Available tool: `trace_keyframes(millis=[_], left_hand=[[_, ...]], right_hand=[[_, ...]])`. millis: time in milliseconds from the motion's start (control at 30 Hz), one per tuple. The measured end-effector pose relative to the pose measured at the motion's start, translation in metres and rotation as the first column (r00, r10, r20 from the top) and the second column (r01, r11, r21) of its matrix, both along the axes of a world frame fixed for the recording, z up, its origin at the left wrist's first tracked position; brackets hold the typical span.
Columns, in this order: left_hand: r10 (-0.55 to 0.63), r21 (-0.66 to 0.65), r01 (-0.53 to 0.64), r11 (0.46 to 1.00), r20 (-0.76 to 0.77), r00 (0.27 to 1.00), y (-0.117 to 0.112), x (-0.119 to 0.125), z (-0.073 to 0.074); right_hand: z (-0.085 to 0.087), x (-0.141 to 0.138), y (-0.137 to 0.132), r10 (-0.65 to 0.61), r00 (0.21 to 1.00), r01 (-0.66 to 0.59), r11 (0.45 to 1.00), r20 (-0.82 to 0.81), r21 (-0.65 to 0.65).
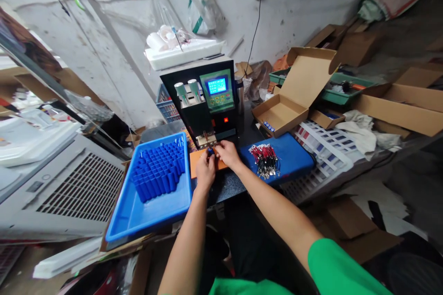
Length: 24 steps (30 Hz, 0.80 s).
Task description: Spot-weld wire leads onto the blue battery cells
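In the head view a black spot welder with a lit blue display stands on the table. My left hand is closed on a small blue cylindrical battery, held under the electrodes at its lower front. From the right, my right hand pinches at the same spot, and whatever lies in its fingers is too small to make out. Beneath both hands is an orange board. A bundle of red and black wire leads rests on a blue pad to the right.
A blue tray holds many blue batteries standing in rows at left. An opened cardboard box with several small blue-white pieces is at back right, beside a white plastic basket. White foam lies on the welder.
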<state>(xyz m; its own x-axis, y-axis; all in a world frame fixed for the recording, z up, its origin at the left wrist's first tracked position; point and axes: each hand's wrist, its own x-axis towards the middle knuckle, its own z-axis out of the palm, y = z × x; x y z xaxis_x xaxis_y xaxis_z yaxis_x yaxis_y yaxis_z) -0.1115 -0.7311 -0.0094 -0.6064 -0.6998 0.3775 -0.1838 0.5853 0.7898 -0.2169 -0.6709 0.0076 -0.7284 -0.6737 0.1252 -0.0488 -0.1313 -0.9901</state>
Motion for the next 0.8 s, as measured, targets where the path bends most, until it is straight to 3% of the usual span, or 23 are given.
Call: trace_keyframes(millis=[333,800], left_hand=[[0.066,-0.052,-0.061,0.997,0.090,0.994,0.0031,0.0019,0.0024],[0.067,-0.062,-0.062,0.996,0.077,0.995,0.0029,0.0026,0.0007]], right_hand=[[0.0008,0.0020,-0.0014,0.012,1.000,-0.012,1.000,0.012,0.020],[-0.0034,0.0006,-0.0029,0.010,1.000,-0.010,1.000,-0.029,0.020]])
